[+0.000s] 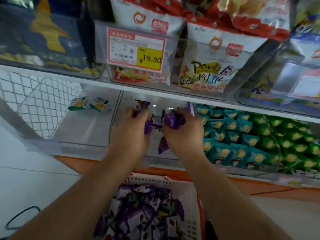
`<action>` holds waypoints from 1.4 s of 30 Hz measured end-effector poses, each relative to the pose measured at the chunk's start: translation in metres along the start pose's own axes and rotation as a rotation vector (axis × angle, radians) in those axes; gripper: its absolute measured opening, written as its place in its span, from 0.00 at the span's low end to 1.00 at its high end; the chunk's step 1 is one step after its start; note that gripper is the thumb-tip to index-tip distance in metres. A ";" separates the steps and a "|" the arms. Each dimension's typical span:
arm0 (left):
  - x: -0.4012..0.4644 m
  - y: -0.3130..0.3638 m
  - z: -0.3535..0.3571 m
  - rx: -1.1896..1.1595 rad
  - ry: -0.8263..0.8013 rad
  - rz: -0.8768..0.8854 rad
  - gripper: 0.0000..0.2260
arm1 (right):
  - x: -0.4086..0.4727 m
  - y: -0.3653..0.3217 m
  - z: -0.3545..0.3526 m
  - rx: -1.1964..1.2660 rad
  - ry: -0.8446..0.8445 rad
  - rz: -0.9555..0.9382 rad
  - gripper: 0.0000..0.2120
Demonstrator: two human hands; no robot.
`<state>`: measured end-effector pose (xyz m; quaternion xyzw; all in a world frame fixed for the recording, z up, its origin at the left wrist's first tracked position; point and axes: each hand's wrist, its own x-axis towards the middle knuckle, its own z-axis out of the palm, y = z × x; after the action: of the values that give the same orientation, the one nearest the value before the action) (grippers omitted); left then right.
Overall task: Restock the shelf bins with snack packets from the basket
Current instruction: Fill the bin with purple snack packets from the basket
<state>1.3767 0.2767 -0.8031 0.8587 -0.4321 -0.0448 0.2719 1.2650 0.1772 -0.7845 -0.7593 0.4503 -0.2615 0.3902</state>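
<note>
Both our hands are deep in the clear middle bin, each with a fistful of purple packets.

Our left hand (133,125) curls round crinkly purple packets (173,121), and our right hand (181,132) bunches more, reaching in far so they likely land at the back. One packet (163,146) sits loose below our right wrist. The clear plastic bin (161,158) looks nearly bare, slick-walled. Just beside it, teal packets (230,135) lie packed tight. Below us, the perforated white basket (187,189) holds plenty more glossy pillow-shaped purple ones (143,213).
</note>
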 end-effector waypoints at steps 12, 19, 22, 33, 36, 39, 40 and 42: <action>0.038 -0.013 0.022 -0.092 -0.562 -0.143 0.14 | 0.047 0.032 0.023 -0.088 -0.528 0.167 0.14; -0.004 -0.015 0.003 -0.102 -0.423 -0.113 0.27 | 0.026 0.014 0.016 -0.414 -0.434 -0.001 0.36; -0.007 -0.023 -0.001 -0.163 -0.324 -0.079 0.22 | 0.033 -0.006 0.020 -0.344 -0.335 -0.036 0.25; 0.040 -0.038 0.032 -0.214 -0.323 -0.163 0.22 | 0.139 0.006 0.113 -0.821 -0.716 -0.375 0.34; 0.042 -0.042 0.038 -0.222 -0.306 -0.190 0.19 | 0.143 0.011 0.116 -0.880 -0.628 -0.362 0.31; 0.040 -0.042 0.040 -0.236 -0.322 -0.217 0.20 | 0.144 0.017 0.115 -0.887 -0.524 -0.254 0.23; 0.038 -0.041 0.040 -0.241 -0.327 -0.218 0.20 | 0.144 0.018 0.113 -0.863 -0.494 -0.214 0.22; 0.035 -0.040 0.040 -0.248 -0.328 -0.207 0.20 | 0.144 0.017 0.112 -0.805 -0.452 -0.160 0.19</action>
<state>1.4149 0.2519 -0.8519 0.8398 -0.3712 -0.2641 0.2954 1.4069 0.0843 -0.8546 -0.9205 0.3599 0.0768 0.1313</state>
